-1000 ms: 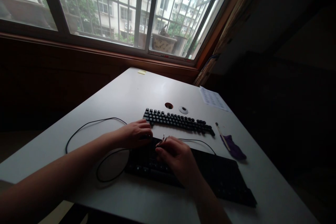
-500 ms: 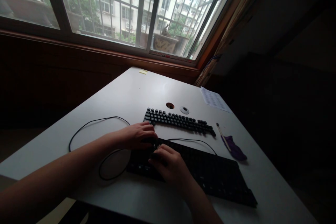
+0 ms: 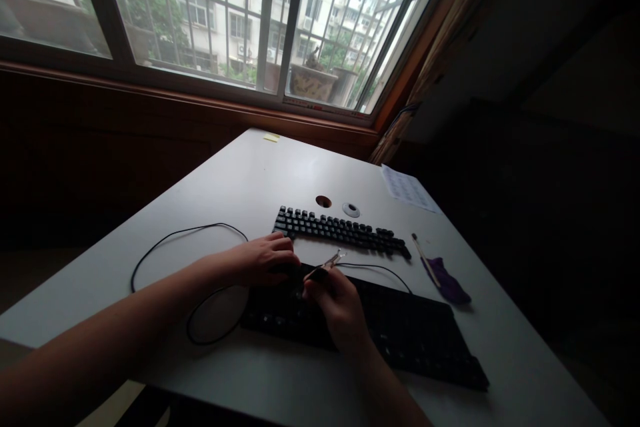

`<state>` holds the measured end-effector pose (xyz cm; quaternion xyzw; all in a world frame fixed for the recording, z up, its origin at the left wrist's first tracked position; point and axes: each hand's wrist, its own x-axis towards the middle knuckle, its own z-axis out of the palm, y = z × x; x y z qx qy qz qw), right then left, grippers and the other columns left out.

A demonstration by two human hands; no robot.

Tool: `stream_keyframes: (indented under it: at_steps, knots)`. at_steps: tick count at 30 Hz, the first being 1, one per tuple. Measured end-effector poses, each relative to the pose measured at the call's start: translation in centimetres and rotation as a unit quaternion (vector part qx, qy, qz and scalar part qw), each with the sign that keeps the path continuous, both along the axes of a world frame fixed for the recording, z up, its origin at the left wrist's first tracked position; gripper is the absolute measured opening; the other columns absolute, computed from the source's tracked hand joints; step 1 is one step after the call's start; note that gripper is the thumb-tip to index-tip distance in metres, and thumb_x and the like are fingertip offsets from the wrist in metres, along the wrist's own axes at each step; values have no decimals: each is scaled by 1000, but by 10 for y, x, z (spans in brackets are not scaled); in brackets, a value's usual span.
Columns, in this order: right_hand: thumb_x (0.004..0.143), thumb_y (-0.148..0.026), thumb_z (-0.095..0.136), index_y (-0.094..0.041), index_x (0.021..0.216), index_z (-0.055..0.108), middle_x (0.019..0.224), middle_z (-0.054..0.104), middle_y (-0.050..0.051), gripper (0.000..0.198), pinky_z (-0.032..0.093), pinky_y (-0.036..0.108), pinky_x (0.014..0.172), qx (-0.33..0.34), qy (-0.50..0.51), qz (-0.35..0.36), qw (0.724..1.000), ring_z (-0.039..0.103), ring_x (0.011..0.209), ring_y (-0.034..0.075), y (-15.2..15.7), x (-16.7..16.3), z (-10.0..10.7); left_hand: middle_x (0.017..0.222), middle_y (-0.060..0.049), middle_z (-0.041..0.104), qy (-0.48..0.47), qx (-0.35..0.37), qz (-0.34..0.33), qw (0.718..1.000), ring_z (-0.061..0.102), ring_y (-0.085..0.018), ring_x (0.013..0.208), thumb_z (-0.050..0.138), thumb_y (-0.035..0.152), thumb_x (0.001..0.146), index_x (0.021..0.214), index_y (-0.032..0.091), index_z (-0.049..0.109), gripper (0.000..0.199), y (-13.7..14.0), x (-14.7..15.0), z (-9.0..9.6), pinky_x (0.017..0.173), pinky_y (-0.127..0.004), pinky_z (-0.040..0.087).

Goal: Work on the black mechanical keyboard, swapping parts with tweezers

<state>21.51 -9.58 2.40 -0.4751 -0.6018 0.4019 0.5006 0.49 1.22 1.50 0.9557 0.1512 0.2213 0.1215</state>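
Head, your left hand (image 3: 273,257): hides part of black rectangular keyboard (image 3: 420,328); grip unclear.
Your right hand (image 3: 339,310): pinching thin, pronged metal tool (image 3: 332,261), handle partly covered.

A barred window (image 3: 240,27) above a dark wall (image 3: 100,130) throws daylight on a white table (image 3: 225,190)

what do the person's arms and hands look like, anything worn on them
The left hand and right hand are bare, without gloves. The left forearm and right forearm show no sleeve, watch or bracelet as far as the picture reaches. It is too dim to rule out rings.
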Motion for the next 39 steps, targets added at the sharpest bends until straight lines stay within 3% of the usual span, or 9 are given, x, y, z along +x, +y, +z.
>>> stream_keyframes:
  at_steps: [7,18,27,35,39]
  knots:
    - [88,-39,69,-19,87,65,72,66,0,21,46,29,68,-36,85,-83,992,60,69,16,5,3,-7,104,-11,63,-71,-46,-29,996,56,-24,97,66,27,88,118,19,62,31,-13,1,17,88,-37,49]
    - [88,-40,70,-19,86,63,69,65,-1,22,46,28,67,-61,121,-40,990,60,66,16,4,2,-6,91,-7,64,-127,-163,-49,977,60,-15,77,67,31,90,103,16,66,20,-22,14,1,69,-24,49]
    - [88,-39,70,-20,88,63,69,66,-1,20,46,28,67,-54,128,-44,989,61,66,16,3,1,-6,86,-4,67,-117,-209,-48,970,58,-14,73,68,26,87,98,16,67,15,-21,14,5,67,-22,46]
    - [89,-38,68,-20,86,63,69,67,-1,19,48,28,67,-43,101,-55,992,62,67,17,3,1,-6,84,-2,70,-95,-326,-29,940,60,-13,71,72,28,85,102,16,67,21,-22,11,9,65,-20,46]
    - [89,-38,68,-20,86,64,69,67,-1,18,49,28,67,-39,98,-58,993,63,67,17,3,1,-7,81,-1,67,-104,-345,-24,932,58,-12,68,75,26,82,101,16,67,23,-25,12,12,62,-19,46]
